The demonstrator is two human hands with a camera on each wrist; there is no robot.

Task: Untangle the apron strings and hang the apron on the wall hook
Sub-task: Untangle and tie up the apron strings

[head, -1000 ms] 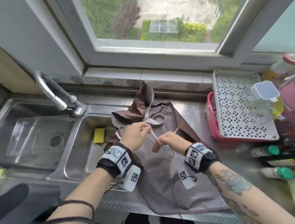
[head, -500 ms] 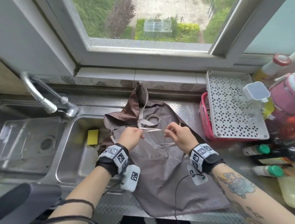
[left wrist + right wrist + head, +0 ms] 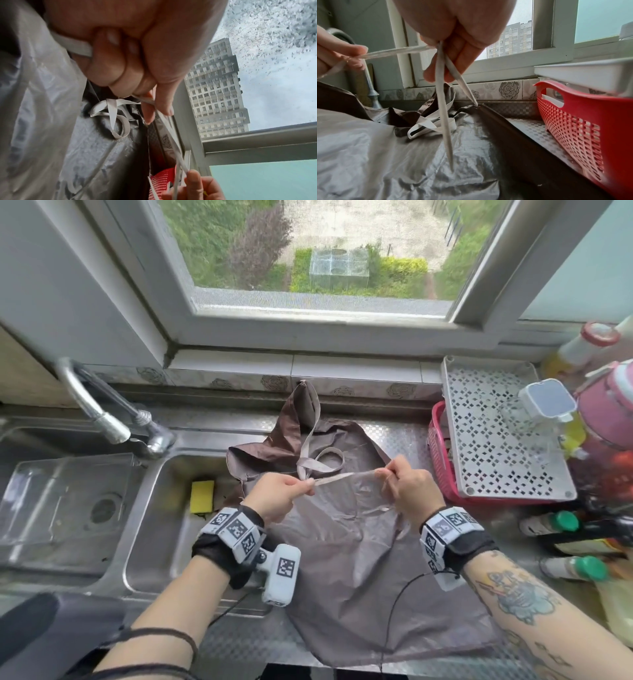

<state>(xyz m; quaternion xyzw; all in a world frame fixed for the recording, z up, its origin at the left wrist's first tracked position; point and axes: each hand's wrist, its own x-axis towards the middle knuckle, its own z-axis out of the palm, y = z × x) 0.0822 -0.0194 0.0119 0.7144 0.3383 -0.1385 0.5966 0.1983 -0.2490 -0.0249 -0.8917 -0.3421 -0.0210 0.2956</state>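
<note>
A brown apron (image 3: 356, 559) lies spread on the steel counter, its top bunched against the window ledge. Pale strings (image 3: 320, 463) lie looped on it near the bib. My left hand (image 3: 284, 496) pinches one end of a pale string (image 3: 342, 477) and my right hand (image 3: 407, 487) pinches the other, so it runs taut between them above the apron. In the right wrist view two more string lengths (image 3: 444, 108) hang from my right hand (image 3: 453, 44) down to the apron (image 3: 402, 155). The left wrist view shows my left hand (image 3: 137, 65) gripping the string (image 3: 169, 129). No wall hook is in view.
A double steel sink (image 3: 161, 529) with a tap (image 3: 102, 412) and a yellow sponge (image 3: 202, 496) lies left of the apron. A red basket (image 3: 442, 460) under a white perforated tray (image 3: 496, 440) stands at the right, with bottles (image 3: 561, 522) beyond. A window (image 3: 318, 251) is behind.
My hands have moved apart, the right one to the right, pulling the string from slack and bunched into a taut line between them.
</note>
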